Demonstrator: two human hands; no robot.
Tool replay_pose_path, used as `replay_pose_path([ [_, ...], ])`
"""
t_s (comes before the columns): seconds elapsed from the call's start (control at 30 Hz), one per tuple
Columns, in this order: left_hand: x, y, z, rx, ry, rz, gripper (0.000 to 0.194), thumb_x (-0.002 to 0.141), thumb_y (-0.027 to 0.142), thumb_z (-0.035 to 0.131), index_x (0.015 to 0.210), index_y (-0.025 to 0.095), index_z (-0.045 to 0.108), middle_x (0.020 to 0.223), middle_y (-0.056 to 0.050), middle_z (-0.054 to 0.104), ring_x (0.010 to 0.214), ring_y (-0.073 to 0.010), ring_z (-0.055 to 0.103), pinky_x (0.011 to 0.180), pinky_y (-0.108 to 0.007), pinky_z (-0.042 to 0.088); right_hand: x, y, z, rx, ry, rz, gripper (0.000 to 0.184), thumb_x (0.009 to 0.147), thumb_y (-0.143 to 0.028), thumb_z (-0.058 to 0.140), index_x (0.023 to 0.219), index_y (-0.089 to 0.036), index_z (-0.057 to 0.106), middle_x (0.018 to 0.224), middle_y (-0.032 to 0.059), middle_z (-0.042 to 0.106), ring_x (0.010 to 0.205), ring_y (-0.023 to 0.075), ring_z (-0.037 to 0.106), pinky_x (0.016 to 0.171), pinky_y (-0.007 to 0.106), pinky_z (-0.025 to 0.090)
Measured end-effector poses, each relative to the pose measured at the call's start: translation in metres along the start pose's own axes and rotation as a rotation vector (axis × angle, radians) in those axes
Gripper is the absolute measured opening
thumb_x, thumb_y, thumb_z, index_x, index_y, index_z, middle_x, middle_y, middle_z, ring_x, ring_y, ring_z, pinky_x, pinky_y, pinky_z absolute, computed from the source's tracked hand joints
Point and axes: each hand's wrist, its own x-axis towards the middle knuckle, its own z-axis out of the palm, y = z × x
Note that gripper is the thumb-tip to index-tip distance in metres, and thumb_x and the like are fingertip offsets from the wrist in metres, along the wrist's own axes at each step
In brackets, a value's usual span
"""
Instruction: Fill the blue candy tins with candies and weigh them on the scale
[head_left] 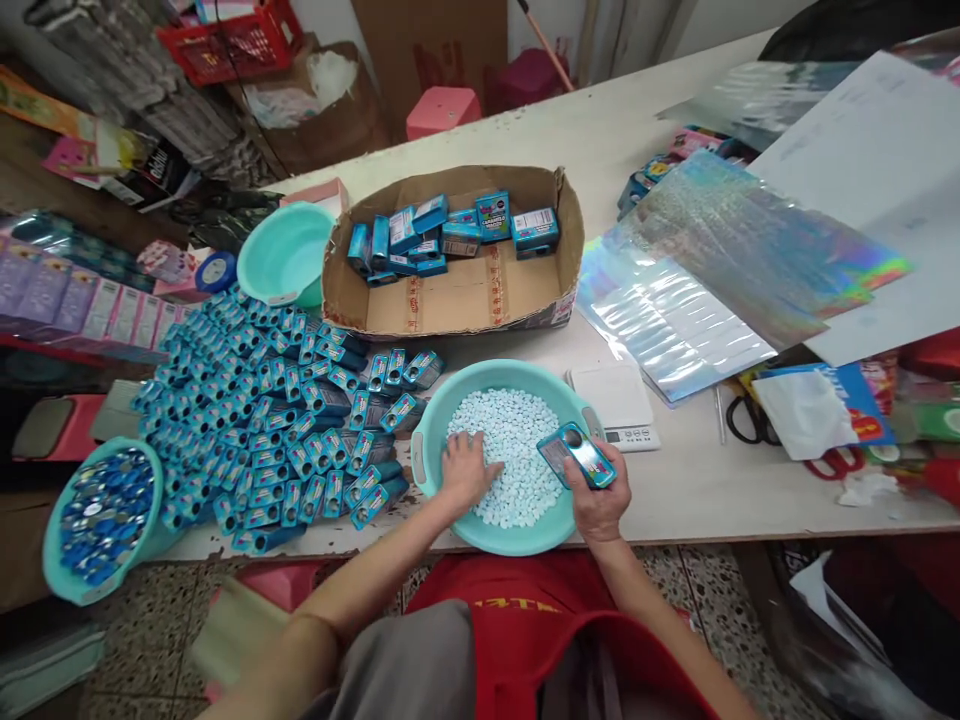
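My left hand (465, 472) is in a turquoise basin (512, 542), resting on a heap of small pale blue candies (517, 440). Its fingers are spread and the thumb stands apart; the fingertips are partly hidden among the candies. Over the right side of the same basin, my right hand (602, 500) grips a small blue box (589, 458) with a round hole in its face. The box is tilted, and its inside is too dark to make out.
Many similar blue boxes (277, 430) stand packed at left. A cardboard tray (457, 295) holds several more. A white scale (615, 395), shiny plastic sheets (675, 320) and scissors (750, 418) lie right. A basin of blue wrapped pieces (105, 515) sits at the left edge.
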Motion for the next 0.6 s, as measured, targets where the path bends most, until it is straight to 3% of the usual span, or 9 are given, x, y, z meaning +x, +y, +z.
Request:
replay_pose_path([
  [0.07,-0.012,0.018,0.02,-0.061,-0.054,-0.11,0.06,0.079,0.054,0.053,0.129,0.02,0.046,0.125,-0.015,0.049,0.116,-0.0344,0.044,0.09,-0.048,0.039,-0.002,0.004,0.003,-0.008,0.003,-0.057,0.036,0.072,-0.038,0.069,0.1,-0.018,0.058,0.094,0.006,0.064,0.086,0.022,0.063,0.079,0.038,0.051],
  [0.17,-0.014,0.046,0.036,-0.201,-0.103,-0.105,0.061,0.073,0.057,0.057,0.123,0.022,0.05,0.121,-0.013,0.051,0.111,-0.0331,0.048,0.087,-0.045,0.042,-0.004,0.007,0.002,-0.019,0.017,-0.092,0.036,0.073,-0.038,0.067,0.101,-0.018,0.057,0.093,0.0057,0.063,0.085,0.0216,0.062,0.078,0.037,0.051],
  [0.27,-0.007,0.063,0.044,-0.376,-0.134,-0.047,0.049,0.071,0.047,0.062,0.114,0.023,0.056,0.112,-0.011,0.056,0.099,-0.0289,0.055,0.079,-0.037,0.044,-0.002,0.006,0.001,-0.026,-0.007,-0.116,0.037,0.072,-0.039,0.068,0.101,-0.019,0.057,0.092,0.0051,0.063,0.086,0.0215,0.062,0.08,0.037,0.049],
  [0.37,0.002,0.06,0.049,-0.681,-0.166,0.003,0.03,0.067,0.038,0.066,0.093,0.022,0.064,0.086,-0.007,0.062,0.082,-0.024,0.059,0.071,-0.032,0.045,0.002,-0.001,0.001,-0.029,-0.05,-0.081,0.037,0.071,-0.039,0.069,0.1,-0.019,0.058,0.095,0.0052,0.063,0.089,0.0217,0.061,0.084,0.037,0.048],
  [0.5,0.009,0.034,0.033,-1.256,-0.329,-0.11,0.022,0.061,0.036,0.068,0.072,0.018,0.06,0.058,0.001,0.055,0.053,-0.014,0.053,0.049,-0.024,0.041,0.008,-0.012,0.005,-0.094,-0.104,0.012,0.038,0.071,-0.04,0.07,0.1,-0.019,0.058,0.094,0.0056,0.063,0.085,0.0211,0.06,0.081,0.037,0.048],
  [0.6,0.006,0.022,0.002,-1.446,-0.317,-0.163,0.026,0.059,0.038,0.07,0.071,0.017,0.058,0.055,0.003,0.052,0.038,-0.0077,0.041,0.036,-0.019,0.03,0.009,-0.016,0.009,-0.172,-0.2,-0.009,0.036,0.072,-0.041,0.068,0.1,-0.02,0.058,0.094,0.0066,0.064,0.087,0.0224,0.06,0.081,0.038,0.048],
])
